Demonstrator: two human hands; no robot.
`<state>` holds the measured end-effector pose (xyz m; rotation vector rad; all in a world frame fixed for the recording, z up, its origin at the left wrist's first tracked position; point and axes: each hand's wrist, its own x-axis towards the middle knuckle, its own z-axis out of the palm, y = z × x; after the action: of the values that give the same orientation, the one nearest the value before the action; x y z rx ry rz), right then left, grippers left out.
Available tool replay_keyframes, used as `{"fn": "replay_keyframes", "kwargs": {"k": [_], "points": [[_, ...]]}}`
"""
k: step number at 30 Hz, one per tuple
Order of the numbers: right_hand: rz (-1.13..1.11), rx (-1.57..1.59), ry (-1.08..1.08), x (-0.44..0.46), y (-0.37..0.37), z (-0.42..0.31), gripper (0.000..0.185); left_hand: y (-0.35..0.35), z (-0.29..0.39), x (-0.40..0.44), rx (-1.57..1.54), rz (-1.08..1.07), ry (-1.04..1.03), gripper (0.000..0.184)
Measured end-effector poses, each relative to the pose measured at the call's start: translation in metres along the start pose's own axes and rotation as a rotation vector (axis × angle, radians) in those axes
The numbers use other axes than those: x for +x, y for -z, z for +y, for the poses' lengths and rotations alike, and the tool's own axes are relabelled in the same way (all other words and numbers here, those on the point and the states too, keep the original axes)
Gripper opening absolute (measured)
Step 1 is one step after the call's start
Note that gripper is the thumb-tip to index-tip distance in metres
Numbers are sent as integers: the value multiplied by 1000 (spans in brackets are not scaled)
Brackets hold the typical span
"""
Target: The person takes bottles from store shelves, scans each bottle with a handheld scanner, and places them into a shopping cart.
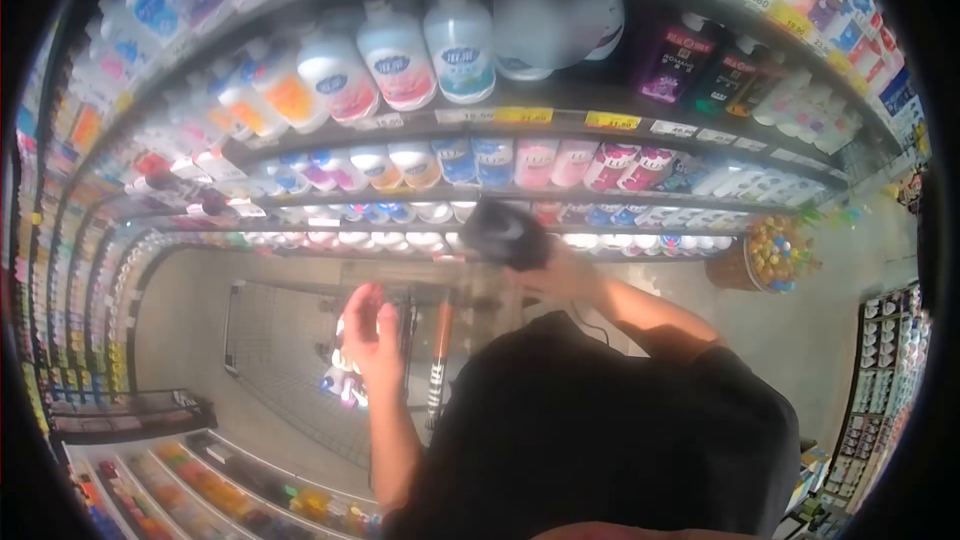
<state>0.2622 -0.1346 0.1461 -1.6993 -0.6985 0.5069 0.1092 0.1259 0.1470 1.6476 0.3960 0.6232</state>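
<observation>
In the head view, my left hand (368, 332) is raised over the shopping cart, fingers apart and nothing in them. My right hand (545, 265) is wrapped round a dark bottle-like object (505, 234), blurred by motion, in front of the lower shelves. Inside the wire cart (290, 355), a few white and purple items (345, 387) lie partly behind my left hand. The cart's handle bar (441, 340) is brown and stands near my body.
Shelves (560, 120) of bottles curve across the front and left. A basket of colourful small items (770, 255) stands on the floor at right. Bins with packaged goods (230, 485) lie at lower left, and another stocked rack (880, 370) is at far right.
</observation>
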Motion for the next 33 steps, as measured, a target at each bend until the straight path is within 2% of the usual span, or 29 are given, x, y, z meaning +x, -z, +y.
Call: {"fn": "replay_keyframes", "kwargs": {"k": [2, 4, 8, 11, 12, 14, 15, 18, 20, 21, 24, 25, 28, 29, 32, 33], "points": [[232, 144, -10, 8, 26, -6, 56, -26, 13, 14, -40, -55, 2, 40], [273, 272, 28, 12, 53, 3, 54, -46, 18, 31, -35, -136, -37, 43], [201, 221, 10, 32, 107, -2, 49, -92, 40, 81, 60, -222, -199, 48], [121, 98, 165, 62, 136, -17, 49, -129, 54, 125, 169, -248, -291, 57], [158, -67, 429, 77, 141, -13, 53, -142, 59, 138, 206, -235, -313, 61], [72, 263, 122, 99, 143, -23, 66, -165, 70, 165, 206, -240, -334, 68], [105, 174, 87, 106, 145, -42, 68, -173, 74, 179, 204, -246, -346, 72], [129, 124, 226, 132, 142, -48, 72, -193, 75, 223, 382, -234, -411, 81], [111, 99, 318, 146, 145, -47, 72, -201, 88, 235, 480, -251, -337, 87], [123, 80, 321, 152, 145, -44, 70, -205, 95, 240, 527, -259, -302, 91], [137, 49, 307, 166, 146, -42, 65, -213, 87, 260, 706, -230, -416, 97], [153, 10, 335, 166, 147, -49, 55, -215, 86, 265, 739, -207, -463, 100], [144, 210, 301, 167, 148, -52, 45, -219, 106, 270, 899, -258, -287, 99], [186, 153, 332, 166, 149, -55, 40, -219, 106, 274, 949, -267, -302, 98], [110, 153, 258, 176, 157, -54, 39, -218, 107, 280, 1050, -279, -309, 97], [107, 177, 300, 181, 156, -54, 39, -217, 109, 278, 1054, -278, -291, 97]]}}
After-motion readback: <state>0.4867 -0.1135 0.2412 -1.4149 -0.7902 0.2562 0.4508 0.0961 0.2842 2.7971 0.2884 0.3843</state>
